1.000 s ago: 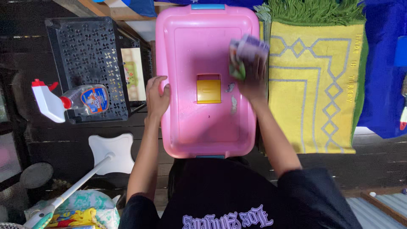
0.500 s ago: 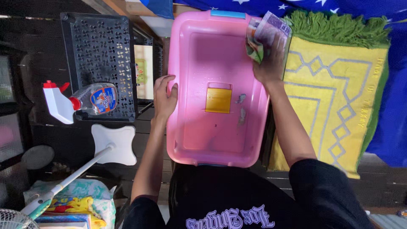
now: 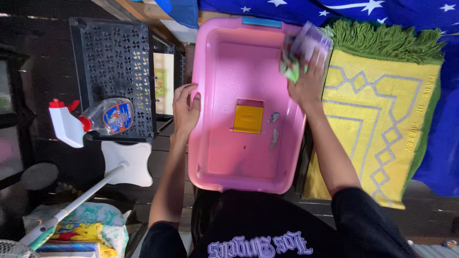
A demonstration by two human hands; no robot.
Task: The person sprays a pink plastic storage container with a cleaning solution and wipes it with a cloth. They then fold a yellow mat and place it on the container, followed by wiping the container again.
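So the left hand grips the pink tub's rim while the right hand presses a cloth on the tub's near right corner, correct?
Not quite. In the head view the right hand presses the cloth on the far right corner of the tub, not the near one. The left hand does grip the rim.

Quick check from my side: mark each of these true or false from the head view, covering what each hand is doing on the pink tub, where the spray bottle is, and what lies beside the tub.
1. The left hand grips the left rim of the pink tub. True.
2. The right hand is empty. False: it presses a bunched cloth against the tub's upper right rim.
3. The spray bottle stands inside the tub. False: it lies on its side by the black perforated crate.
4. A yellow mat with green fringe lies to the right of the tub. True.
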